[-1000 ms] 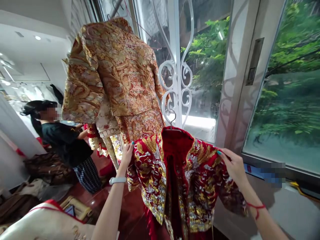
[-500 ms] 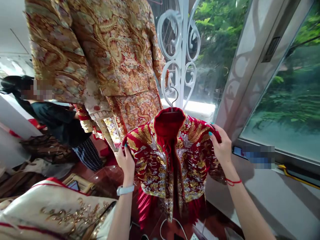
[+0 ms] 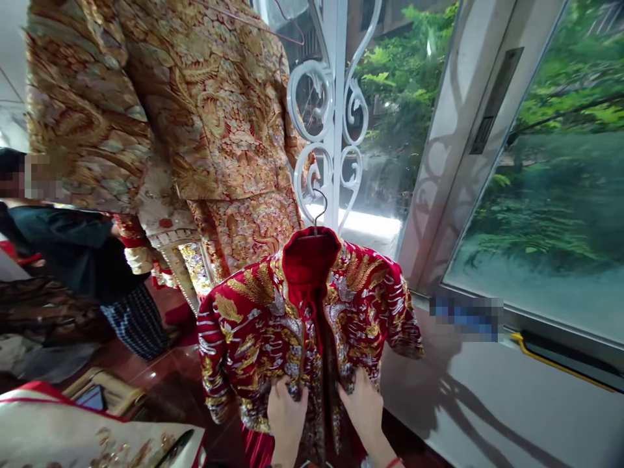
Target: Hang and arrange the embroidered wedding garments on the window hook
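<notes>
A red jacket [image 3: 253,325] with gold and silver embroidery hangs in front of me on a wire-hooked hanger [image 3: 319,211]. Its front is parted, and the red lining shows at the standing collar. My left hand [image 3: 287,413] grips the front edge on the left side, low on the jacket. Level with it, my right hand [image 3: 361,404] is closed on the opposite front edge. The fingertips of both hands are partly hidden in the cloth. Pleated red fabric [image 3: 258,447] shows below the hem.
A large gold embroidered outfit [image 3: 209,117] hangs behind at left, by a white scrolled metal stand [image 3: 336,130]. A person [image 3: 73,247] in dark clothes stands far left. Cream fabric [image 3: 97,429] with beading lies at lower left. A window [image 3: 536,227] with a sill fills the right.
Both hands have moved from the jacket's shoulders down to its front edges and closed there. The sleeves now hang free. My view has shifted a little to the right.
</notes>
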`<state>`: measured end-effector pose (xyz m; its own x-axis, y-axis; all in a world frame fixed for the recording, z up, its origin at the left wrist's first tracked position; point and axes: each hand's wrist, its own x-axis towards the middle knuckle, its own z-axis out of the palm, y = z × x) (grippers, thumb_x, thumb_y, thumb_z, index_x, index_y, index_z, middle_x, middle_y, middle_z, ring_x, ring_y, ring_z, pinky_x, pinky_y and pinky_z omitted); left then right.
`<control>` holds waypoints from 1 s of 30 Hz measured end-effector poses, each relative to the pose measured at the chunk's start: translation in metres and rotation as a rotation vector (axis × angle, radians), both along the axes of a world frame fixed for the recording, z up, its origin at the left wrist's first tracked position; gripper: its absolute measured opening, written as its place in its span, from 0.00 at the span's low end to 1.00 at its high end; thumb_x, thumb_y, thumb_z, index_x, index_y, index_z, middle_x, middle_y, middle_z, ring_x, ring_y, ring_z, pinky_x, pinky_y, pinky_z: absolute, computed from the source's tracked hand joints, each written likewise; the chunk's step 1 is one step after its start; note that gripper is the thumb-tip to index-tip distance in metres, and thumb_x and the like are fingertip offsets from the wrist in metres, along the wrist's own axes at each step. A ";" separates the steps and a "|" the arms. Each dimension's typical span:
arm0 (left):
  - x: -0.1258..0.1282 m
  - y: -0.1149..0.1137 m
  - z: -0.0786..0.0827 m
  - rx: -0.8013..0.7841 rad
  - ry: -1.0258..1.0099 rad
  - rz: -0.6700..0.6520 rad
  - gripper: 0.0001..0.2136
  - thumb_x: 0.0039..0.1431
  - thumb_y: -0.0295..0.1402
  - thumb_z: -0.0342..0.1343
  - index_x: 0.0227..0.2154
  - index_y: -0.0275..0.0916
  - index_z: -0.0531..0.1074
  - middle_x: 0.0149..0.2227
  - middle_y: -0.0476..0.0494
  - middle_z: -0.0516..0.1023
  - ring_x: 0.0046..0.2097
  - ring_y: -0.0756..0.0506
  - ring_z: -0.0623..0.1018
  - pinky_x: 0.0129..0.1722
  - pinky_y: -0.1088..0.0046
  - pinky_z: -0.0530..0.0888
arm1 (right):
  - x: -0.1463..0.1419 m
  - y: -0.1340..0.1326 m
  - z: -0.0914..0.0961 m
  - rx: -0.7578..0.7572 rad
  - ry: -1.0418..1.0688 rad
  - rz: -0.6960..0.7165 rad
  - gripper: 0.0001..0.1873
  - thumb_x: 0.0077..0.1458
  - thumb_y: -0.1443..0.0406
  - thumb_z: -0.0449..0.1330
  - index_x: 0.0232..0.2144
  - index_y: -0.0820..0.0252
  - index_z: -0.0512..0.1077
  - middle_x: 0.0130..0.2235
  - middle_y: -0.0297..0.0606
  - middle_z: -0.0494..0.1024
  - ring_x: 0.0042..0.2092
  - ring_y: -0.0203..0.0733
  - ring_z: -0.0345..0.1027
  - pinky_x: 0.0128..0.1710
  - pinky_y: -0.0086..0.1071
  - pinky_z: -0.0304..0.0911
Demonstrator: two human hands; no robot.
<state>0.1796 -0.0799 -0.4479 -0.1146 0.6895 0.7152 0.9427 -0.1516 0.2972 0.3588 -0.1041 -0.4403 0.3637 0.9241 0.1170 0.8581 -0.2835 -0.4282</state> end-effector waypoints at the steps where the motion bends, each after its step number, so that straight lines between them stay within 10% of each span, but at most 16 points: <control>1: -0.001 0.001 0.000 -0.077 -0.013 -0.026 0.08 0.57 0.35 0.52 0.38 0.38 0.67 0.33 0.41 0.75 0.33 0.41 0.78 0.30 0.66 0.74 | 0.002 0.009 0.010 -0.068 -0.038 0.002 0.14 0.60 0.58 0.54 0.42 0.63 0.69 0.37 0.49 0.79 0.39 0.52 0.77 0.36 0.37 0.66; 8: -0.001 -0.002 0.048 -0.509 -0.253 -0.173 0.14 0.54 0.29 0.45 0.42 0.37 0.69 0.35 0.38 0.79 0.35 0.39 0.80 0.35 0.65 0.72 | 0.012 0.010 0.068 -0.195 -0.070 0.196 0.20 0.63 0.67 0.44 0.33 0.64 0.76 0.34 0.51 0.81 0.38 0.52 0.78 0.38 0.37 0.65; 12: 0.029 -0.028 0.079 -0.683 -0.479 -0.611 0.12 0.49 0.26 0.47 0.37 0.42 0.70 0.28 0.46 0.75 0.30 0.43 0.75 0.33 0.69 0.69 | 0.005 -0.025 0.080 -0.250 -0.026 0.588 0.10 0.54 0.65 0.56 0.31 0.60 0.78 0.36 0.48 0.83 0.41 0.53 0.77 0.40 0.34 0.64; 16: 0.056 -0.048 0.068 -0.793 -0.728 -0.672 0.14 0.47 0.28 0.48 0.37 0.40 0.72 0.32 0.43 0.74 0.32 0.44 0.73 0.35 0.68 0.71 | -0.003 -0.042 0.083 -0.373 0.108 0.692 0.11 0.49 0.66 0.60 0.35 0.58 0.78 0.40 0.46 0.83 0.42 0.53 0.77 0.39 0.34 0.65; 26: 0.039 -0.018 0.056 -0.723 -0.761 -0.583 0.20 0.47 0.33 0.50 0.45 0.38 0.72 0.41 0.35 0.77 0.44 0.38 0.75 0.51 0.58 0.70 | 0.002 -0.020 0.091 -0.378 0.016 0.731 0.12 0.55 0.69 0.55 0.37 0.64 0.78 0.39 0.51 0.82 0.42 0.52 0.77 0.41 0.36 0.66; 30: 0.018 -0.032 0.047 -0.671 -0.818 -0.581 0.16 0.49 0.35 0.52 0.43 0.40 0.70 0.33 0.44 0.72 0.36 0.42 0.74 0.42 0.64 0.72 | 0.053 -0.010 0.143 0.138 0.302 0.523 0.10 0.58 0.66 0.54 0.38 0.56 0.76 0.37 0.40 0.80 0.37 0.44 0.74 0.38 0.33 0.67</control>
<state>0.1979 -0.1123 -0.4006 0.0842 0.9949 0.0555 0.2816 -0.0771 0.9564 0.4117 -0.1140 -0.2970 -0.0981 0.9726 0.2107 0.7039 0.2175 -0.6762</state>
